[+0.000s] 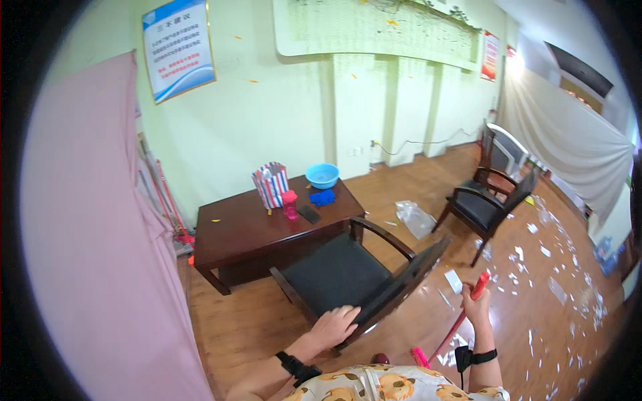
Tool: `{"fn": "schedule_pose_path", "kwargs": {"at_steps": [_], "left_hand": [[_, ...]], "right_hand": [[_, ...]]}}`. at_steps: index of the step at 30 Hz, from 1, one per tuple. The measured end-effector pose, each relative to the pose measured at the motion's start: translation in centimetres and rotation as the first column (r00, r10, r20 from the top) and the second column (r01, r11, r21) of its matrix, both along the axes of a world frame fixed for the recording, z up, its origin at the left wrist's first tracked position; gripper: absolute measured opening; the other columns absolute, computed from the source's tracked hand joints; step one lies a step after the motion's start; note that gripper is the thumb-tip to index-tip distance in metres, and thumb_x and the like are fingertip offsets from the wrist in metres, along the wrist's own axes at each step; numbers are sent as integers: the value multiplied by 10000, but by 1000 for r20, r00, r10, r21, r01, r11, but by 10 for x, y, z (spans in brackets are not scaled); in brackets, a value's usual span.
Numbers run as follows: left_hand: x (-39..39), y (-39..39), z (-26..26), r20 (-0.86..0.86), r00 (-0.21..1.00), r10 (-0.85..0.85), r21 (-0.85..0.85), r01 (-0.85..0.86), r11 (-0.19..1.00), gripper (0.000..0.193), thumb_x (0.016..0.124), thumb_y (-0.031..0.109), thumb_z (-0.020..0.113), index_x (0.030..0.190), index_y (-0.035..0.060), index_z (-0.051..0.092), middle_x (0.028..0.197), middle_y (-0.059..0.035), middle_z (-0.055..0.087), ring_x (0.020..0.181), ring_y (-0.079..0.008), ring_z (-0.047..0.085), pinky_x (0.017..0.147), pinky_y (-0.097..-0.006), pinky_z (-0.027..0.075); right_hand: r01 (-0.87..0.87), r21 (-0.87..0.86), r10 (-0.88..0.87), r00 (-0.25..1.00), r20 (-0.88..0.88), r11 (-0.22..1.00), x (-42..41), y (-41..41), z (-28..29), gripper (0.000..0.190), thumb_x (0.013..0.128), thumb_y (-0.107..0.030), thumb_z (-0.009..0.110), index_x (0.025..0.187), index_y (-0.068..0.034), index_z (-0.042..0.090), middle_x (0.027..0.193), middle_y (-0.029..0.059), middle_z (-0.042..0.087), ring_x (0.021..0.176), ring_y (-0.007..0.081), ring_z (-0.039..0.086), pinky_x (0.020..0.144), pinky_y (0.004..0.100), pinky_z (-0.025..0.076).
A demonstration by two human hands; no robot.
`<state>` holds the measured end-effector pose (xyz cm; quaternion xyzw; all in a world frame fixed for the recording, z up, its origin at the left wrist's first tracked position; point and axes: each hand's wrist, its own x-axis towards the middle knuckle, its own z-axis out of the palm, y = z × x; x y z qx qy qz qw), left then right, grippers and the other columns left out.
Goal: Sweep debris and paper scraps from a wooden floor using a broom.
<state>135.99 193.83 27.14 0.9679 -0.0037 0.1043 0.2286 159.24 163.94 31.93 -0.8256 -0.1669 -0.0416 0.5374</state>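
My right hand is closed around the red handle of a broom. The handle slants down to the broom's pink head, low in the view near my shoe. On the left, my left hand grips the edge of the backrest of a dark wooden armchair with a black padded seat. That chair stands at an angle, its seat facing a dark wooden table. White paper scraps are strewn over the wooden floor to the right of the broom.
On the table are a striped bag, a pink bottle, a dark phone-like slab, a blue cloth and a light-blue basin. Another armchair stands beyond, near a clear plastic bag. A pink curtain hangs left.
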Motion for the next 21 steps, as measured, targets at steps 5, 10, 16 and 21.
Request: {"fn": "schedule_pose_path", "kwargs": {"at_steps": [5, 10, 16, 21], "left_hand": [[-8, -14, 2, -136, 986, 97, -164, -119, 979, 333, 931, 281, 521, 1148, 36, 583, 1099, -159, 610, 987, -325, 602, 812, -396, 514], [11, -37, 25, -285, 940, 186, -101, -223, 970, 526, 885, 435, 562, 1263, 70, 531, 1233, -144, 564, 1102, -313, 564, 902, -387, 485], [23, -46, 31, -405, 888, 218, -60, -264, 963, 531, 840, 286, 632, 1301, 73, 478, 1283, -128, 529, 1155, -311, 526, 927, -398, 472], [-1, -55, 27, -377, 886, 271, -81, -323, 943, 515, 822, 160, 642, 1301, 80, 471, 1278, -127, 530, 1171, -292, 523, 930, -397, 471]], "right_hand": [[-9, 115, 16, 998, -63, 993, 85, 5, -26, 239, 889, -151, 592, 1040, 29, 631, 679, 36, 584, 479, 86, 529, 445, 235, 432], [-163, 30, 162, 986, 34, 986, 146, 33, -41, 258, 874, -122, 595, 1086, 23, 611, 818, 74, 621, 739, 158, 615, 687, 307, 500], [-365, 238, 379, 925, -17, 900, 181, 68, -78, 351, 859, -97, 621, 1171, 17, 505, 1091, 149, 607, 1032, 205, 577, 921, 322, 438], [-339, 13, 339, 941, 14, 941, 189, 84, -72, 344, 837, -97, 644, 1134, 22, 519, 1074, 154, 608, 1013, 240, 587, 907, 329, 433]]}}
